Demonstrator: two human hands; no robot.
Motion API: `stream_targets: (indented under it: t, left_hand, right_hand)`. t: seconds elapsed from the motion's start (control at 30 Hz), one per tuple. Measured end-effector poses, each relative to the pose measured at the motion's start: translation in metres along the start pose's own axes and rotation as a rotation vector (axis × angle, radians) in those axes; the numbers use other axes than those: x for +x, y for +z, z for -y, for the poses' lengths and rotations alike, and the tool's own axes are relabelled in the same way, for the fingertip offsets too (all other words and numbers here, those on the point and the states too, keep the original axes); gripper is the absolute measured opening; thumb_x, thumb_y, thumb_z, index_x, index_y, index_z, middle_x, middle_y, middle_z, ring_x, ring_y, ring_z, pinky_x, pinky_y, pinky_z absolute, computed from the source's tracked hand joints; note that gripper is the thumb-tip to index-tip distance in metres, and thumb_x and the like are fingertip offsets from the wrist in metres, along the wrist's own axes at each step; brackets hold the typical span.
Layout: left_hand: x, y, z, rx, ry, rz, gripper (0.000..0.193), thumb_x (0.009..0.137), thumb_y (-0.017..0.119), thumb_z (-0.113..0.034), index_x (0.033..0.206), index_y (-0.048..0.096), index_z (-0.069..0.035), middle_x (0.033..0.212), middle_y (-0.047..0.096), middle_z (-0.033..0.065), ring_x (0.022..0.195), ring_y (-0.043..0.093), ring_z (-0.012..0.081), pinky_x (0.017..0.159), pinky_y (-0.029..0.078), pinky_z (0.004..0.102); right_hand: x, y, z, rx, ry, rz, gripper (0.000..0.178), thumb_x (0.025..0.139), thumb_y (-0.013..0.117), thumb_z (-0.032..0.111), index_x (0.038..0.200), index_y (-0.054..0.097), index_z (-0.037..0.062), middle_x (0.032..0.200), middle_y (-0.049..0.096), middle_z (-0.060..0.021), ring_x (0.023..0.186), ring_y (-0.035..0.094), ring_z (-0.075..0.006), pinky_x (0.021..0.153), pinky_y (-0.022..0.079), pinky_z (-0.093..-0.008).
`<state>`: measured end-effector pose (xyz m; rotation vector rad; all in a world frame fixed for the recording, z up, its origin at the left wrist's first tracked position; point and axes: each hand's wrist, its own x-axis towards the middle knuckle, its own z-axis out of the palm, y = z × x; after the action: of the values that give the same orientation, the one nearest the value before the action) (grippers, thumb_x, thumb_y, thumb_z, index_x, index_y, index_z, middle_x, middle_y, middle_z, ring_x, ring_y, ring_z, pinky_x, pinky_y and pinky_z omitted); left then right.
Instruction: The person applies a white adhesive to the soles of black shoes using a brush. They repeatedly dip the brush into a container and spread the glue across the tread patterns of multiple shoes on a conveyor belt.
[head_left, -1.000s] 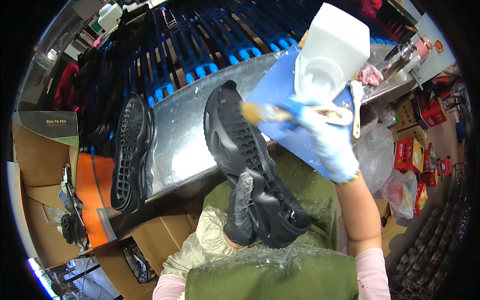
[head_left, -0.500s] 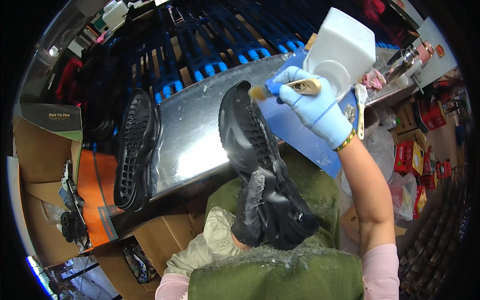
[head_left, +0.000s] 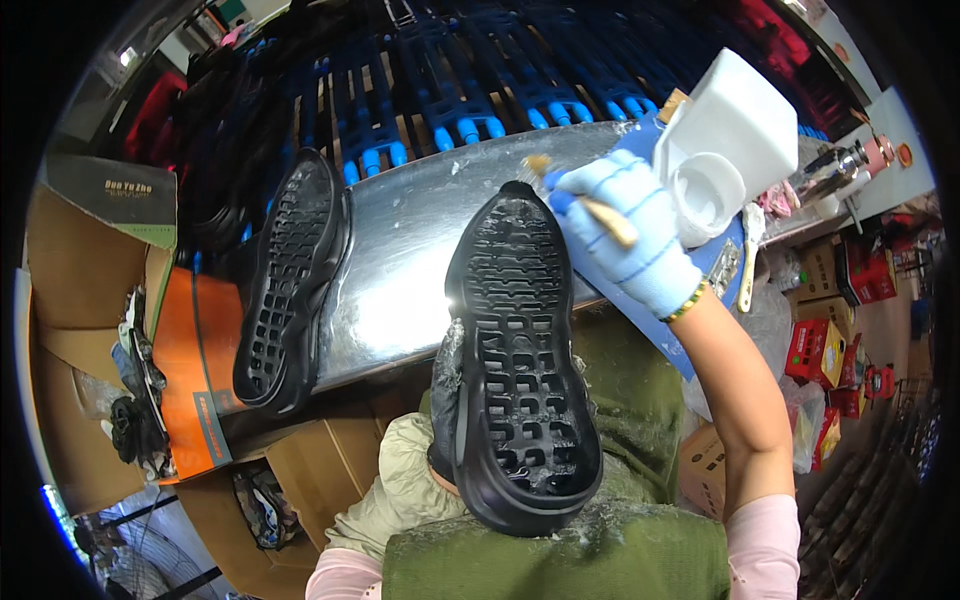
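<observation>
My left hand [head_left: 447, 375], in a dark glove caked with whitish residue, grips the left side of a black shoe sole [head_left: 520, 350]; its fingers are partly hidden. The sole lies lengthwise above my green apron, its gridded hollow facing up and wet-looking streaks near the far end. My right hand [head_left: 630, 235], in a light blue glove, is closed round a brush [head_left: 612, 222] with a pale wooden handle. The brush's bristles are just beyond the sole's far tip. A second black sole [head_left: 292, 285] lies to the left on the metal worktop.
A white plastic container with a round opening [head_left: 710, 190] rests on a blue sheet at right, beside another brush [head_left: 750, 255]. The metal worktop [head_left: 400, 250] meets blue-tipped racks [head_left: 470, 130] behind. An orange box [head_left: 200, 370] and open cartons stand at left.
The sole has turned from a tilted, side-on position to face up, its hollow now in full view. My right hand with the brush has shifted slightly right and down in view.
</observation>
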<state>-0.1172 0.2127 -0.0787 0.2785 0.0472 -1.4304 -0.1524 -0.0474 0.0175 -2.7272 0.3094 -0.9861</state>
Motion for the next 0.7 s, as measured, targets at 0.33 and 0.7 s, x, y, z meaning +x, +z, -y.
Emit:
stream_targets:
  t: [0.33,0.7]
  left_hand:
    - [0.000,-0.005,-0.011,0.013,-0.012,-0.014,0.043,0.106,0.049,-0.031,0.135,0.046,-0.001,0.121,0.059,0.0169,0.107,0.062,0.0295,0.094,0.056,0.0403]
    - [0.043,0.038,-0.031,0.325,0.002,0.101,0.026,0.107,0.048,-0.017,0.125,0.050,0.002,0.109,0.063,0.0152,0.094,0.066,0.0244,0.086,0.060,0.0332]
  right_hand:
    - [0.007,-0.001,-0.017,0.538,0.433,-0.003,0.015,0.093,0.072,0.021,0.102,0.074,0.0085,0.092,0.072,-0.0111,0.085,0.068,-0.0261,0.081,0.055,-0.0345]
    - [-0.061,-0.078,0.040,0.268,-0.086,0.215,0.011,0.086,0.068,0.003,0.095,0.071,0.0083,0.093,0.071,-0.0057,0.082,0.066,-0.0245,0.075,0.053,-0.0364]
